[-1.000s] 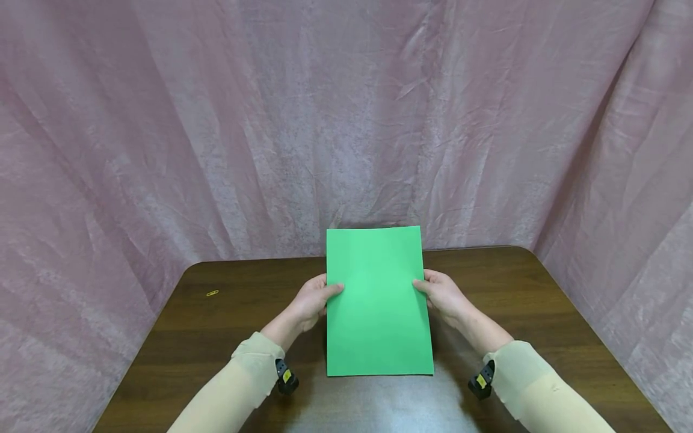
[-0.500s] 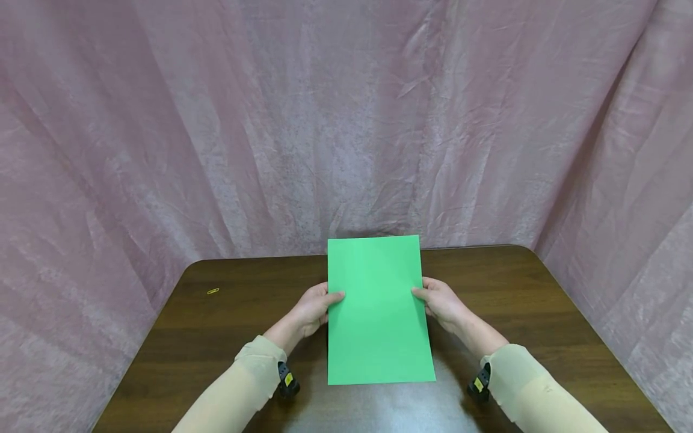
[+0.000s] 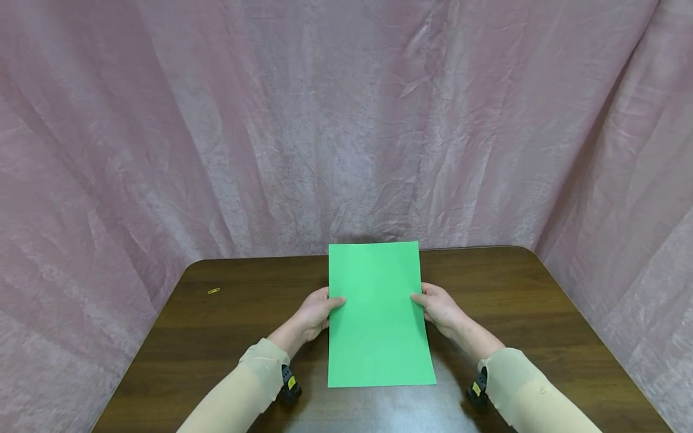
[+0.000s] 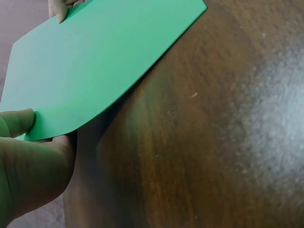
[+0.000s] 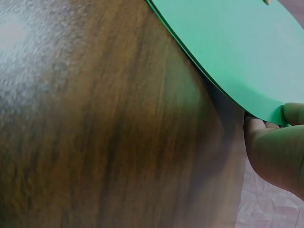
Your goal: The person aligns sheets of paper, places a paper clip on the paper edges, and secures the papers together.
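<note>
A green rectangular sheet (image 3: 379, 319) is held in front of the person, its near edge toward the body. The left hand (image 3: 314, 313) pinches its left edge, thumb on top and fingers beneath; the right hand (image 3: 444, 311) pinches the right edge the same way. Seen from the left wrist, the sheet (image 4: 95, 57) bends slightly by the left hand (image 4: 35, 166), its near edge over the tabletop. In the right wrist view the sheet (image 5: 228, 52) shows layered edges beside the right hand (image 5: 280, 147). Most fingertips are hidden under it.
A small yellow paper clip (image 3: 213, 291) lies at the back left of the brown wooden table (image 3: 520, 300). Pink curtains (image 3: 346, 120) hang behind the table and along its right side. Dark devices are strapped at both wrists.
Both hands have moved the green sheet a little toward the body and lower in the head view. Their grip on its sides looks the same, and the paper clip has stayed in place.
</note>
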`<state>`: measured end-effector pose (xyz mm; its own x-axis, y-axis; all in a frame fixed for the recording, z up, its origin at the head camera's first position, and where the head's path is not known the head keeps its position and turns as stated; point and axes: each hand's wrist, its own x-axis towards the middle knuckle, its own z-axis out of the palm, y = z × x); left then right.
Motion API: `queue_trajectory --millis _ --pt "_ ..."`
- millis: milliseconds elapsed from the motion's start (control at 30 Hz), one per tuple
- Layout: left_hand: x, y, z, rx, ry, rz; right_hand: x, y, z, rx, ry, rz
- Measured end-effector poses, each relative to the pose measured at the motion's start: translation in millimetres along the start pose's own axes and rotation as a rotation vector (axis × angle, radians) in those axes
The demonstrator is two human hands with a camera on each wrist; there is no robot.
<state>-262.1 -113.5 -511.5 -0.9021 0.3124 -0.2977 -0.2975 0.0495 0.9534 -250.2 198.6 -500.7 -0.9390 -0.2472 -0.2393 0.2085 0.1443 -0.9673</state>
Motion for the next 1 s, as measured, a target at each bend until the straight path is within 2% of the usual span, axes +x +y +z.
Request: queue_trajectory --millis 233,600,1000 --pt "-0.2 -3.6 1.1 0.019 0.026 -0.005 -0.6 3 2 0.006 -0.006 0.004" --pt "-1.1 -3.6 1.2 0.021 0.018 0.019 1.3 5 4 0.051 -0.004 0.008" --pt "-1.8 -2.9 4.3 0.005 -0.002 0.048 4.1 1 13 0.140 0.038 0.068"
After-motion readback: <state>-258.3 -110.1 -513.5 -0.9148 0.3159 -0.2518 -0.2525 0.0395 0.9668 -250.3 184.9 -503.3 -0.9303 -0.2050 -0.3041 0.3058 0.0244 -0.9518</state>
